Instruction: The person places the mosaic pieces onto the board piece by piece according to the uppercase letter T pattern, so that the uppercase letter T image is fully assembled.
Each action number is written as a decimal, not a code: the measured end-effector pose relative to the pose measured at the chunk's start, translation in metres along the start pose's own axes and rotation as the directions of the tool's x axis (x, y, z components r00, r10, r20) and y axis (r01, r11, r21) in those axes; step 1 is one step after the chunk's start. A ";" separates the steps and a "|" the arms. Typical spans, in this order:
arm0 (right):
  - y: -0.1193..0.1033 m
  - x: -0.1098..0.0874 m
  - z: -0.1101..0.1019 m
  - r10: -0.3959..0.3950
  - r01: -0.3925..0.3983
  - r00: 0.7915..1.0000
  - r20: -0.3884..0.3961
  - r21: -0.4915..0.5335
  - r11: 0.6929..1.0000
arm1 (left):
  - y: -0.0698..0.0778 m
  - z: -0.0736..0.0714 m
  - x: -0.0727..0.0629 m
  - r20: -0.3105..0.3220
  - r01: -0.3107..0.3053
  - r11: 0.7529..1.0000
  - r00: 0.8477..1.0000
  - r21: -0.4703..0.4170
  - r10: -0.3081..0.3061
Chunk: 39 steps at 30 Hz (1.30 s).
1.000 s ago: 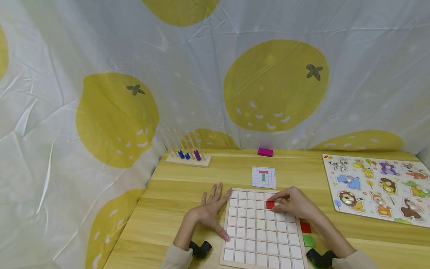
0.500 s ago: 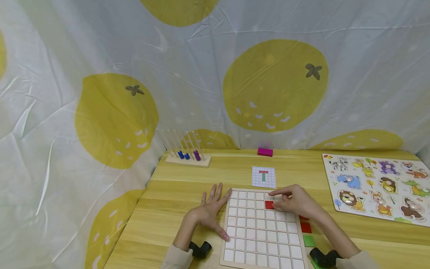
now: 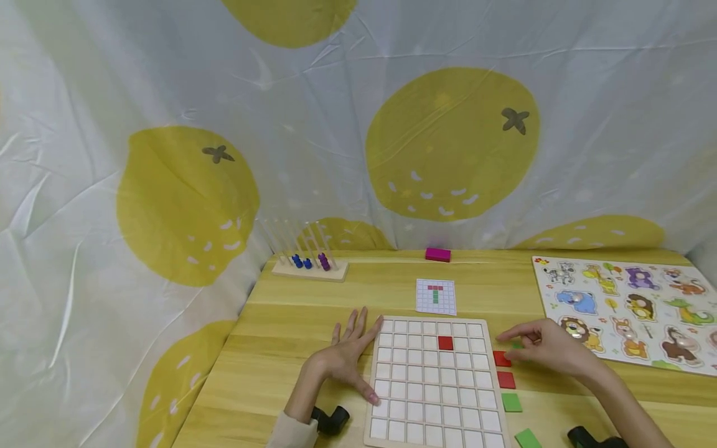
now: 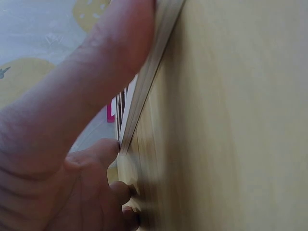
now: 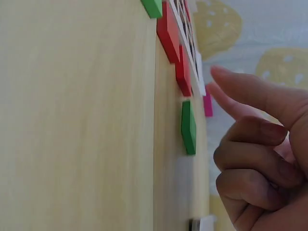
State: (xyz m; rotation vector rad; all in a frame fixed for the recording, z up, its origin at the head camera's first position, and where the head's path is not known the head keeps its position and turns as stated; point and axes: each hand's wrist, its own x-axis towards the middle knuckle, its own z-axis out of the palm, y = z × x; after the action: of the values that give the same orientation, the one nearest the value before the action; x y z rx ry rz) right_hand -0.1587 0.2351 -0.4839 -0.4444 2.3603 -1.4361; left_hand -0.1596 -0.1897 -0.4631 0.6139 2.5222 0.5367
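A wooden grid board point(image 3: 417, 376) with white squares lies on the table, one red tile point(image 3: 445, 343) set in its second row. My left hand point(image 3: 344, 358) is spread along the board's left edge, thumb and index fingertip touching the frame; its wrist view shows the thumb close up. Right of the board, my right hand point(image 3: 546, 348) hovers over a loose red tile point(image 3: 501, 358), thumb and index finger apart, other fingers curled, nothing held. A second red tile point(image 3: 506, 380) lies nearer me. A green tile point(image 5: 188, 127), partly hidden in the head view, lies beneath this hand.
More green tiles point(image 3: 511, 402) lie along the board's right side. A card point(image 3: 435, 297) with a coloured T pattern is behind the board. Farther back are a magenta block point(image 3: 438, 254) and a peg stand point(image 3: 310, 270) with beads. An animal puzzle point(image 3: 607, 303) lies at right.
My right hand has let go of the red tile in the grid and moved right, off the board, to the loose tiles. My left hand stays at the board's edge.
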 end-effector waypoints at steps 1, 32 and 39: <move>0.002 -0.001 -0.002 -0.003 0.003 1.000 0.020 0.005 1.000 | -0.001 0.000 0.000 0.000 0.001 1.000 1.000 -0.001 -0.001; 0.005 -0.002 -0.001 0.031 -0.027 0.999 0.040 -0.098 0.995 | -0.002 0.001 0.002 -0.002 0.009 1.000 1.000 0.023 -0.009; -0.013 -0.001 0.000 0.012 -0.023 0.997 -0.074 -0.142 0.990 | -0.001 0.000 0.001 -0.001 0.009 1.000 1.000 0.016 -0.009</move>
State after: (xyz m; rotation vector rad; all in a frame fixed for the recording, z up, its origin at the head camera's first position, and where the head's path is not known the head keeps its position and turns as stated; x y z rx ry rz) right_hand -0.1571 0.2296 -0.4722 -0.4133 2.5298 -1.3014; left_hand -0.1607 -0.1905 -0.4636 0.6074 2.5309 0.5140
